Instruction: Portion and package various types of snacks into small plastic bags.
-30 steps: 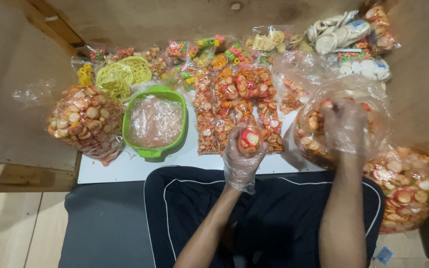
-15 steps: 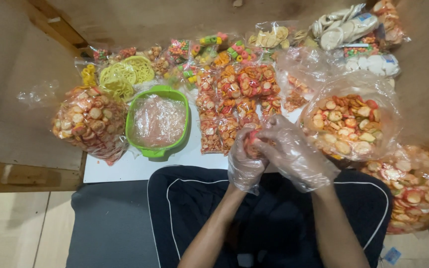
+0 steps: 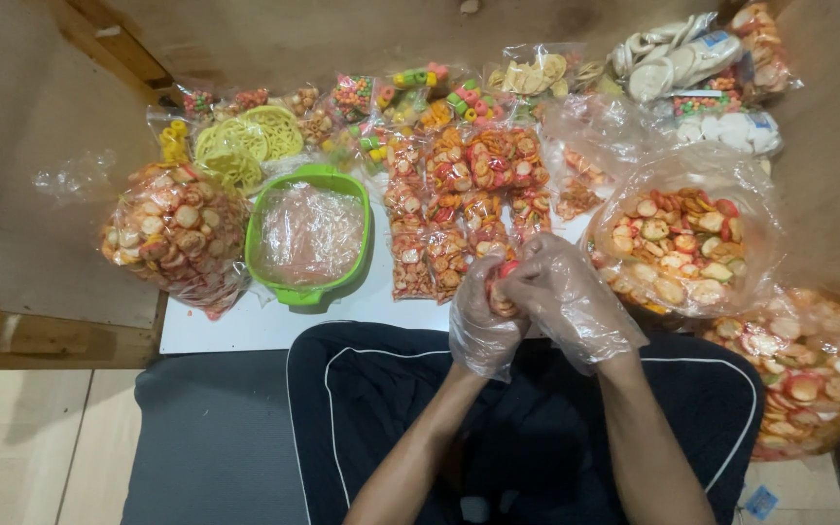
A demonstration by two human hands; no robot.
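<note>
Fingers of both gloved hands closed around one small snack packet at lower centre of the frame.

My left hand wraps the small packet from below while my right hand folds over its top from the right; both grip it, touching each other, just in front of the rows of filled packets and left of the open bag of crackers. I judge the step is closing the packet: I'd keep the left hand firm and low so the crackers stay packed, and let the right pinch only the film. The packet's long axis runs roughly up the frame, its red end pointing to the upper right. The green basket sits apart, at left.
</note>
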